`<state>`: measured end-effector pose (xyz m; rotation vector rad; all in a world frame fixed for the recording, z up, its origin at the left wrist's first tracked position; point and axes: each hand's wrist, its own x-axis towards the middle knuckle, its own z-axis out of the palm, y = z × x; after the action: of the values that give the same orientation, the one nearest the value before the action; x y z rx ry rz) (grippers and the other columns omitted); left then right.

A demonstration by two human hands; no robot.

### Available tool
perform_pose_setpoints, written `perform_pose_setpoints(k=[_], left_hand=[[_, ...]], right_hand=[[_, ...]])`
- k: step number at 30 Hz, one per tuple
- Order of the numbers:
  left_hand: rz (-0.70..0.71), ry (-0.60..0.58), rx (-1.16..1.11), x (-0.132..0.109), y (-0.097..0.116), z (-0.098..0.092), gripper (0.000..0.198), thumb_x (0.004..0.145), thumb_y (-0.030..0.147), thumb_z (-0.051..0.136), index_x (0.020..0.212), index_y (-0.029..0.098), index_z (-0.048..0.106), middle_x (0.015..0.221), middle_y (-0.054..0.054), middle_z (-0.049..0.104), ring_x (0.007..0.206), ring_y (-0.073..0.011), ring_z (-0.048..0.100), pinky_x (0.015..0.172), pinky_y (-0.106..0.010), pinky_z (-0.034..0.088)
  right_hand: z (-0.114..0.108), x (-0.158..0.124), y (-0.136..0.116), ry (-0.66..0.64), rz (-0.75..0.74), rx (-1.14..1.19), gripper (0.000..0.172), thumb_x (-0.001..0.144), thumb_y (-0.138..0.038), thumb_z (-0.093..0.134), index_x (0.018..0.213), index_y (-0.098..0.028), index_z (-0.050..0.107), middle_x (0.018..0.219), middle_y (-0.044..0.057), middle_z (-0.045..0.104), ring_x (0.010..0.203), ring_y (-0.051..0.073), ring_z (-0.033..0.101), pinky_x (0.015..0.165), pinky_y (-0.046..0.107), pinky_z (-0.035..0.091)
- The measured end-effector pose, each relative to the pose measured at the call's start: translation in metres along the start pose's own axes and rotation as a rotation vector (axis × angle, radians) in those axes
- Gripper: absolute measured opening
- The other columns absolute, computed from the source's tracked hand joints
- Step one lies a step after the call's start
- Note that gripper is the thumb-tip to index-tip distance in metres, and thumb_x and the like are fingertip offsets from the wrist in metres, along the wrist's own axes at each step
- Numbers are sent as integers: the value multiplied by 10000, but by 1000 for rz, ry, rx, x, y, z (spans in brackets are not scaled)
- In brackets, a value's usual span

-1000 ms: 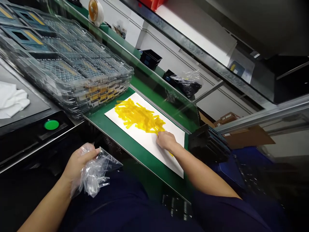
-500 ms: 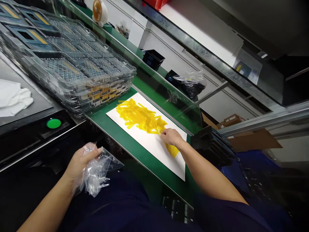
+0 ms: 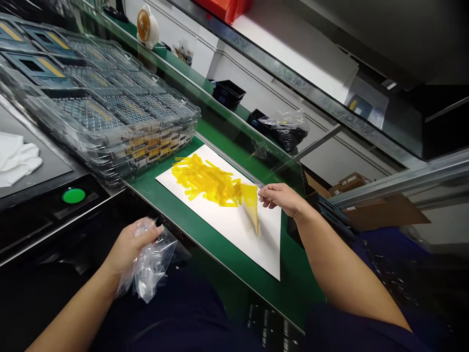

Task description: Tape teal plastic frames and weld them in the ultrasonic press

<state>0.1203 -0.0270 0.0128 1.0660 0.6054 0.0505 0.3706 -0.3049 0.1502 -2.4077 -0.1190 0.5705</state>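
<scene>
Yellow piece (image 3: 250,199) is pinched in the right hand (image 3: 280,198).

white wall (image 3: 202,57) behind long grn shelf (image 3: 200,78), gry metal beam (image 3: 278,69) abv

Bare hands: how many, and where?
2: the left hand, in front of the green bench, gripping crumpled clear plastic; the right hand, at the right end of the white sheet, pinching a yellow piece. No others show.

Bright yellow strips (image 3: 201,181), a paler-centred yellow flap (image 3: 250,199), colourless clear film (image 3: 148,274), a plain white sheet (image 3: 230,227) and green worktop (image 3: 146,188) appear with crosshatched blue-grey panels (image 3: 84,111), a vivid green button (image 3: 74,196), white-and-orange fan (image 3: 147,27) and navy clothing (image 3: 183,313)
</scene>
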Motion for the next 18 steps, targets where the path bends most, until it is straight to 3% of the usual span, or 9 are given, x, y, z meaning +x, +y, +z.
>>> perform_pose_setpoints(k=[6,11,14,18], left_hand=[[91,-46,114,8,8,14,329,632,418,770,782,177,606,617,39,564,552,-101,495,539,-218,386],[202,-87,277,12,16,46,395,689,407,714,1010,184,662,722,0,640,623,-140,554,619,-263,431],[271,-122,339,16,21,69,431,722,365,666,1119,199,655,936,-48,695,789,-187,618,736,-298,464],[295,-183,427,24,25,97,479,729,331,636,1189,196,635,1186,-85,654,1047,-257,604,938,-369,434]], right_hand=[[4,-2,-6,-175,-81,191,217,658,-330,722,671,-153,598,669,33,638,558,113,591,505,219,441],[21,-5,-15,-315,-169,244,321,643,-427,752,698,-142,616,727,48,661,608,128,619,550,235,466],[37,-7,-22,-391,-233,204,334,669,-454,736,711,-143,624,726,39,660,614,111,606,569,228,471],[57,-9,-26,-491,-287,147,342,705,-476,702,727,-141,634,741,42,667,627,107,603,576,224,472]])
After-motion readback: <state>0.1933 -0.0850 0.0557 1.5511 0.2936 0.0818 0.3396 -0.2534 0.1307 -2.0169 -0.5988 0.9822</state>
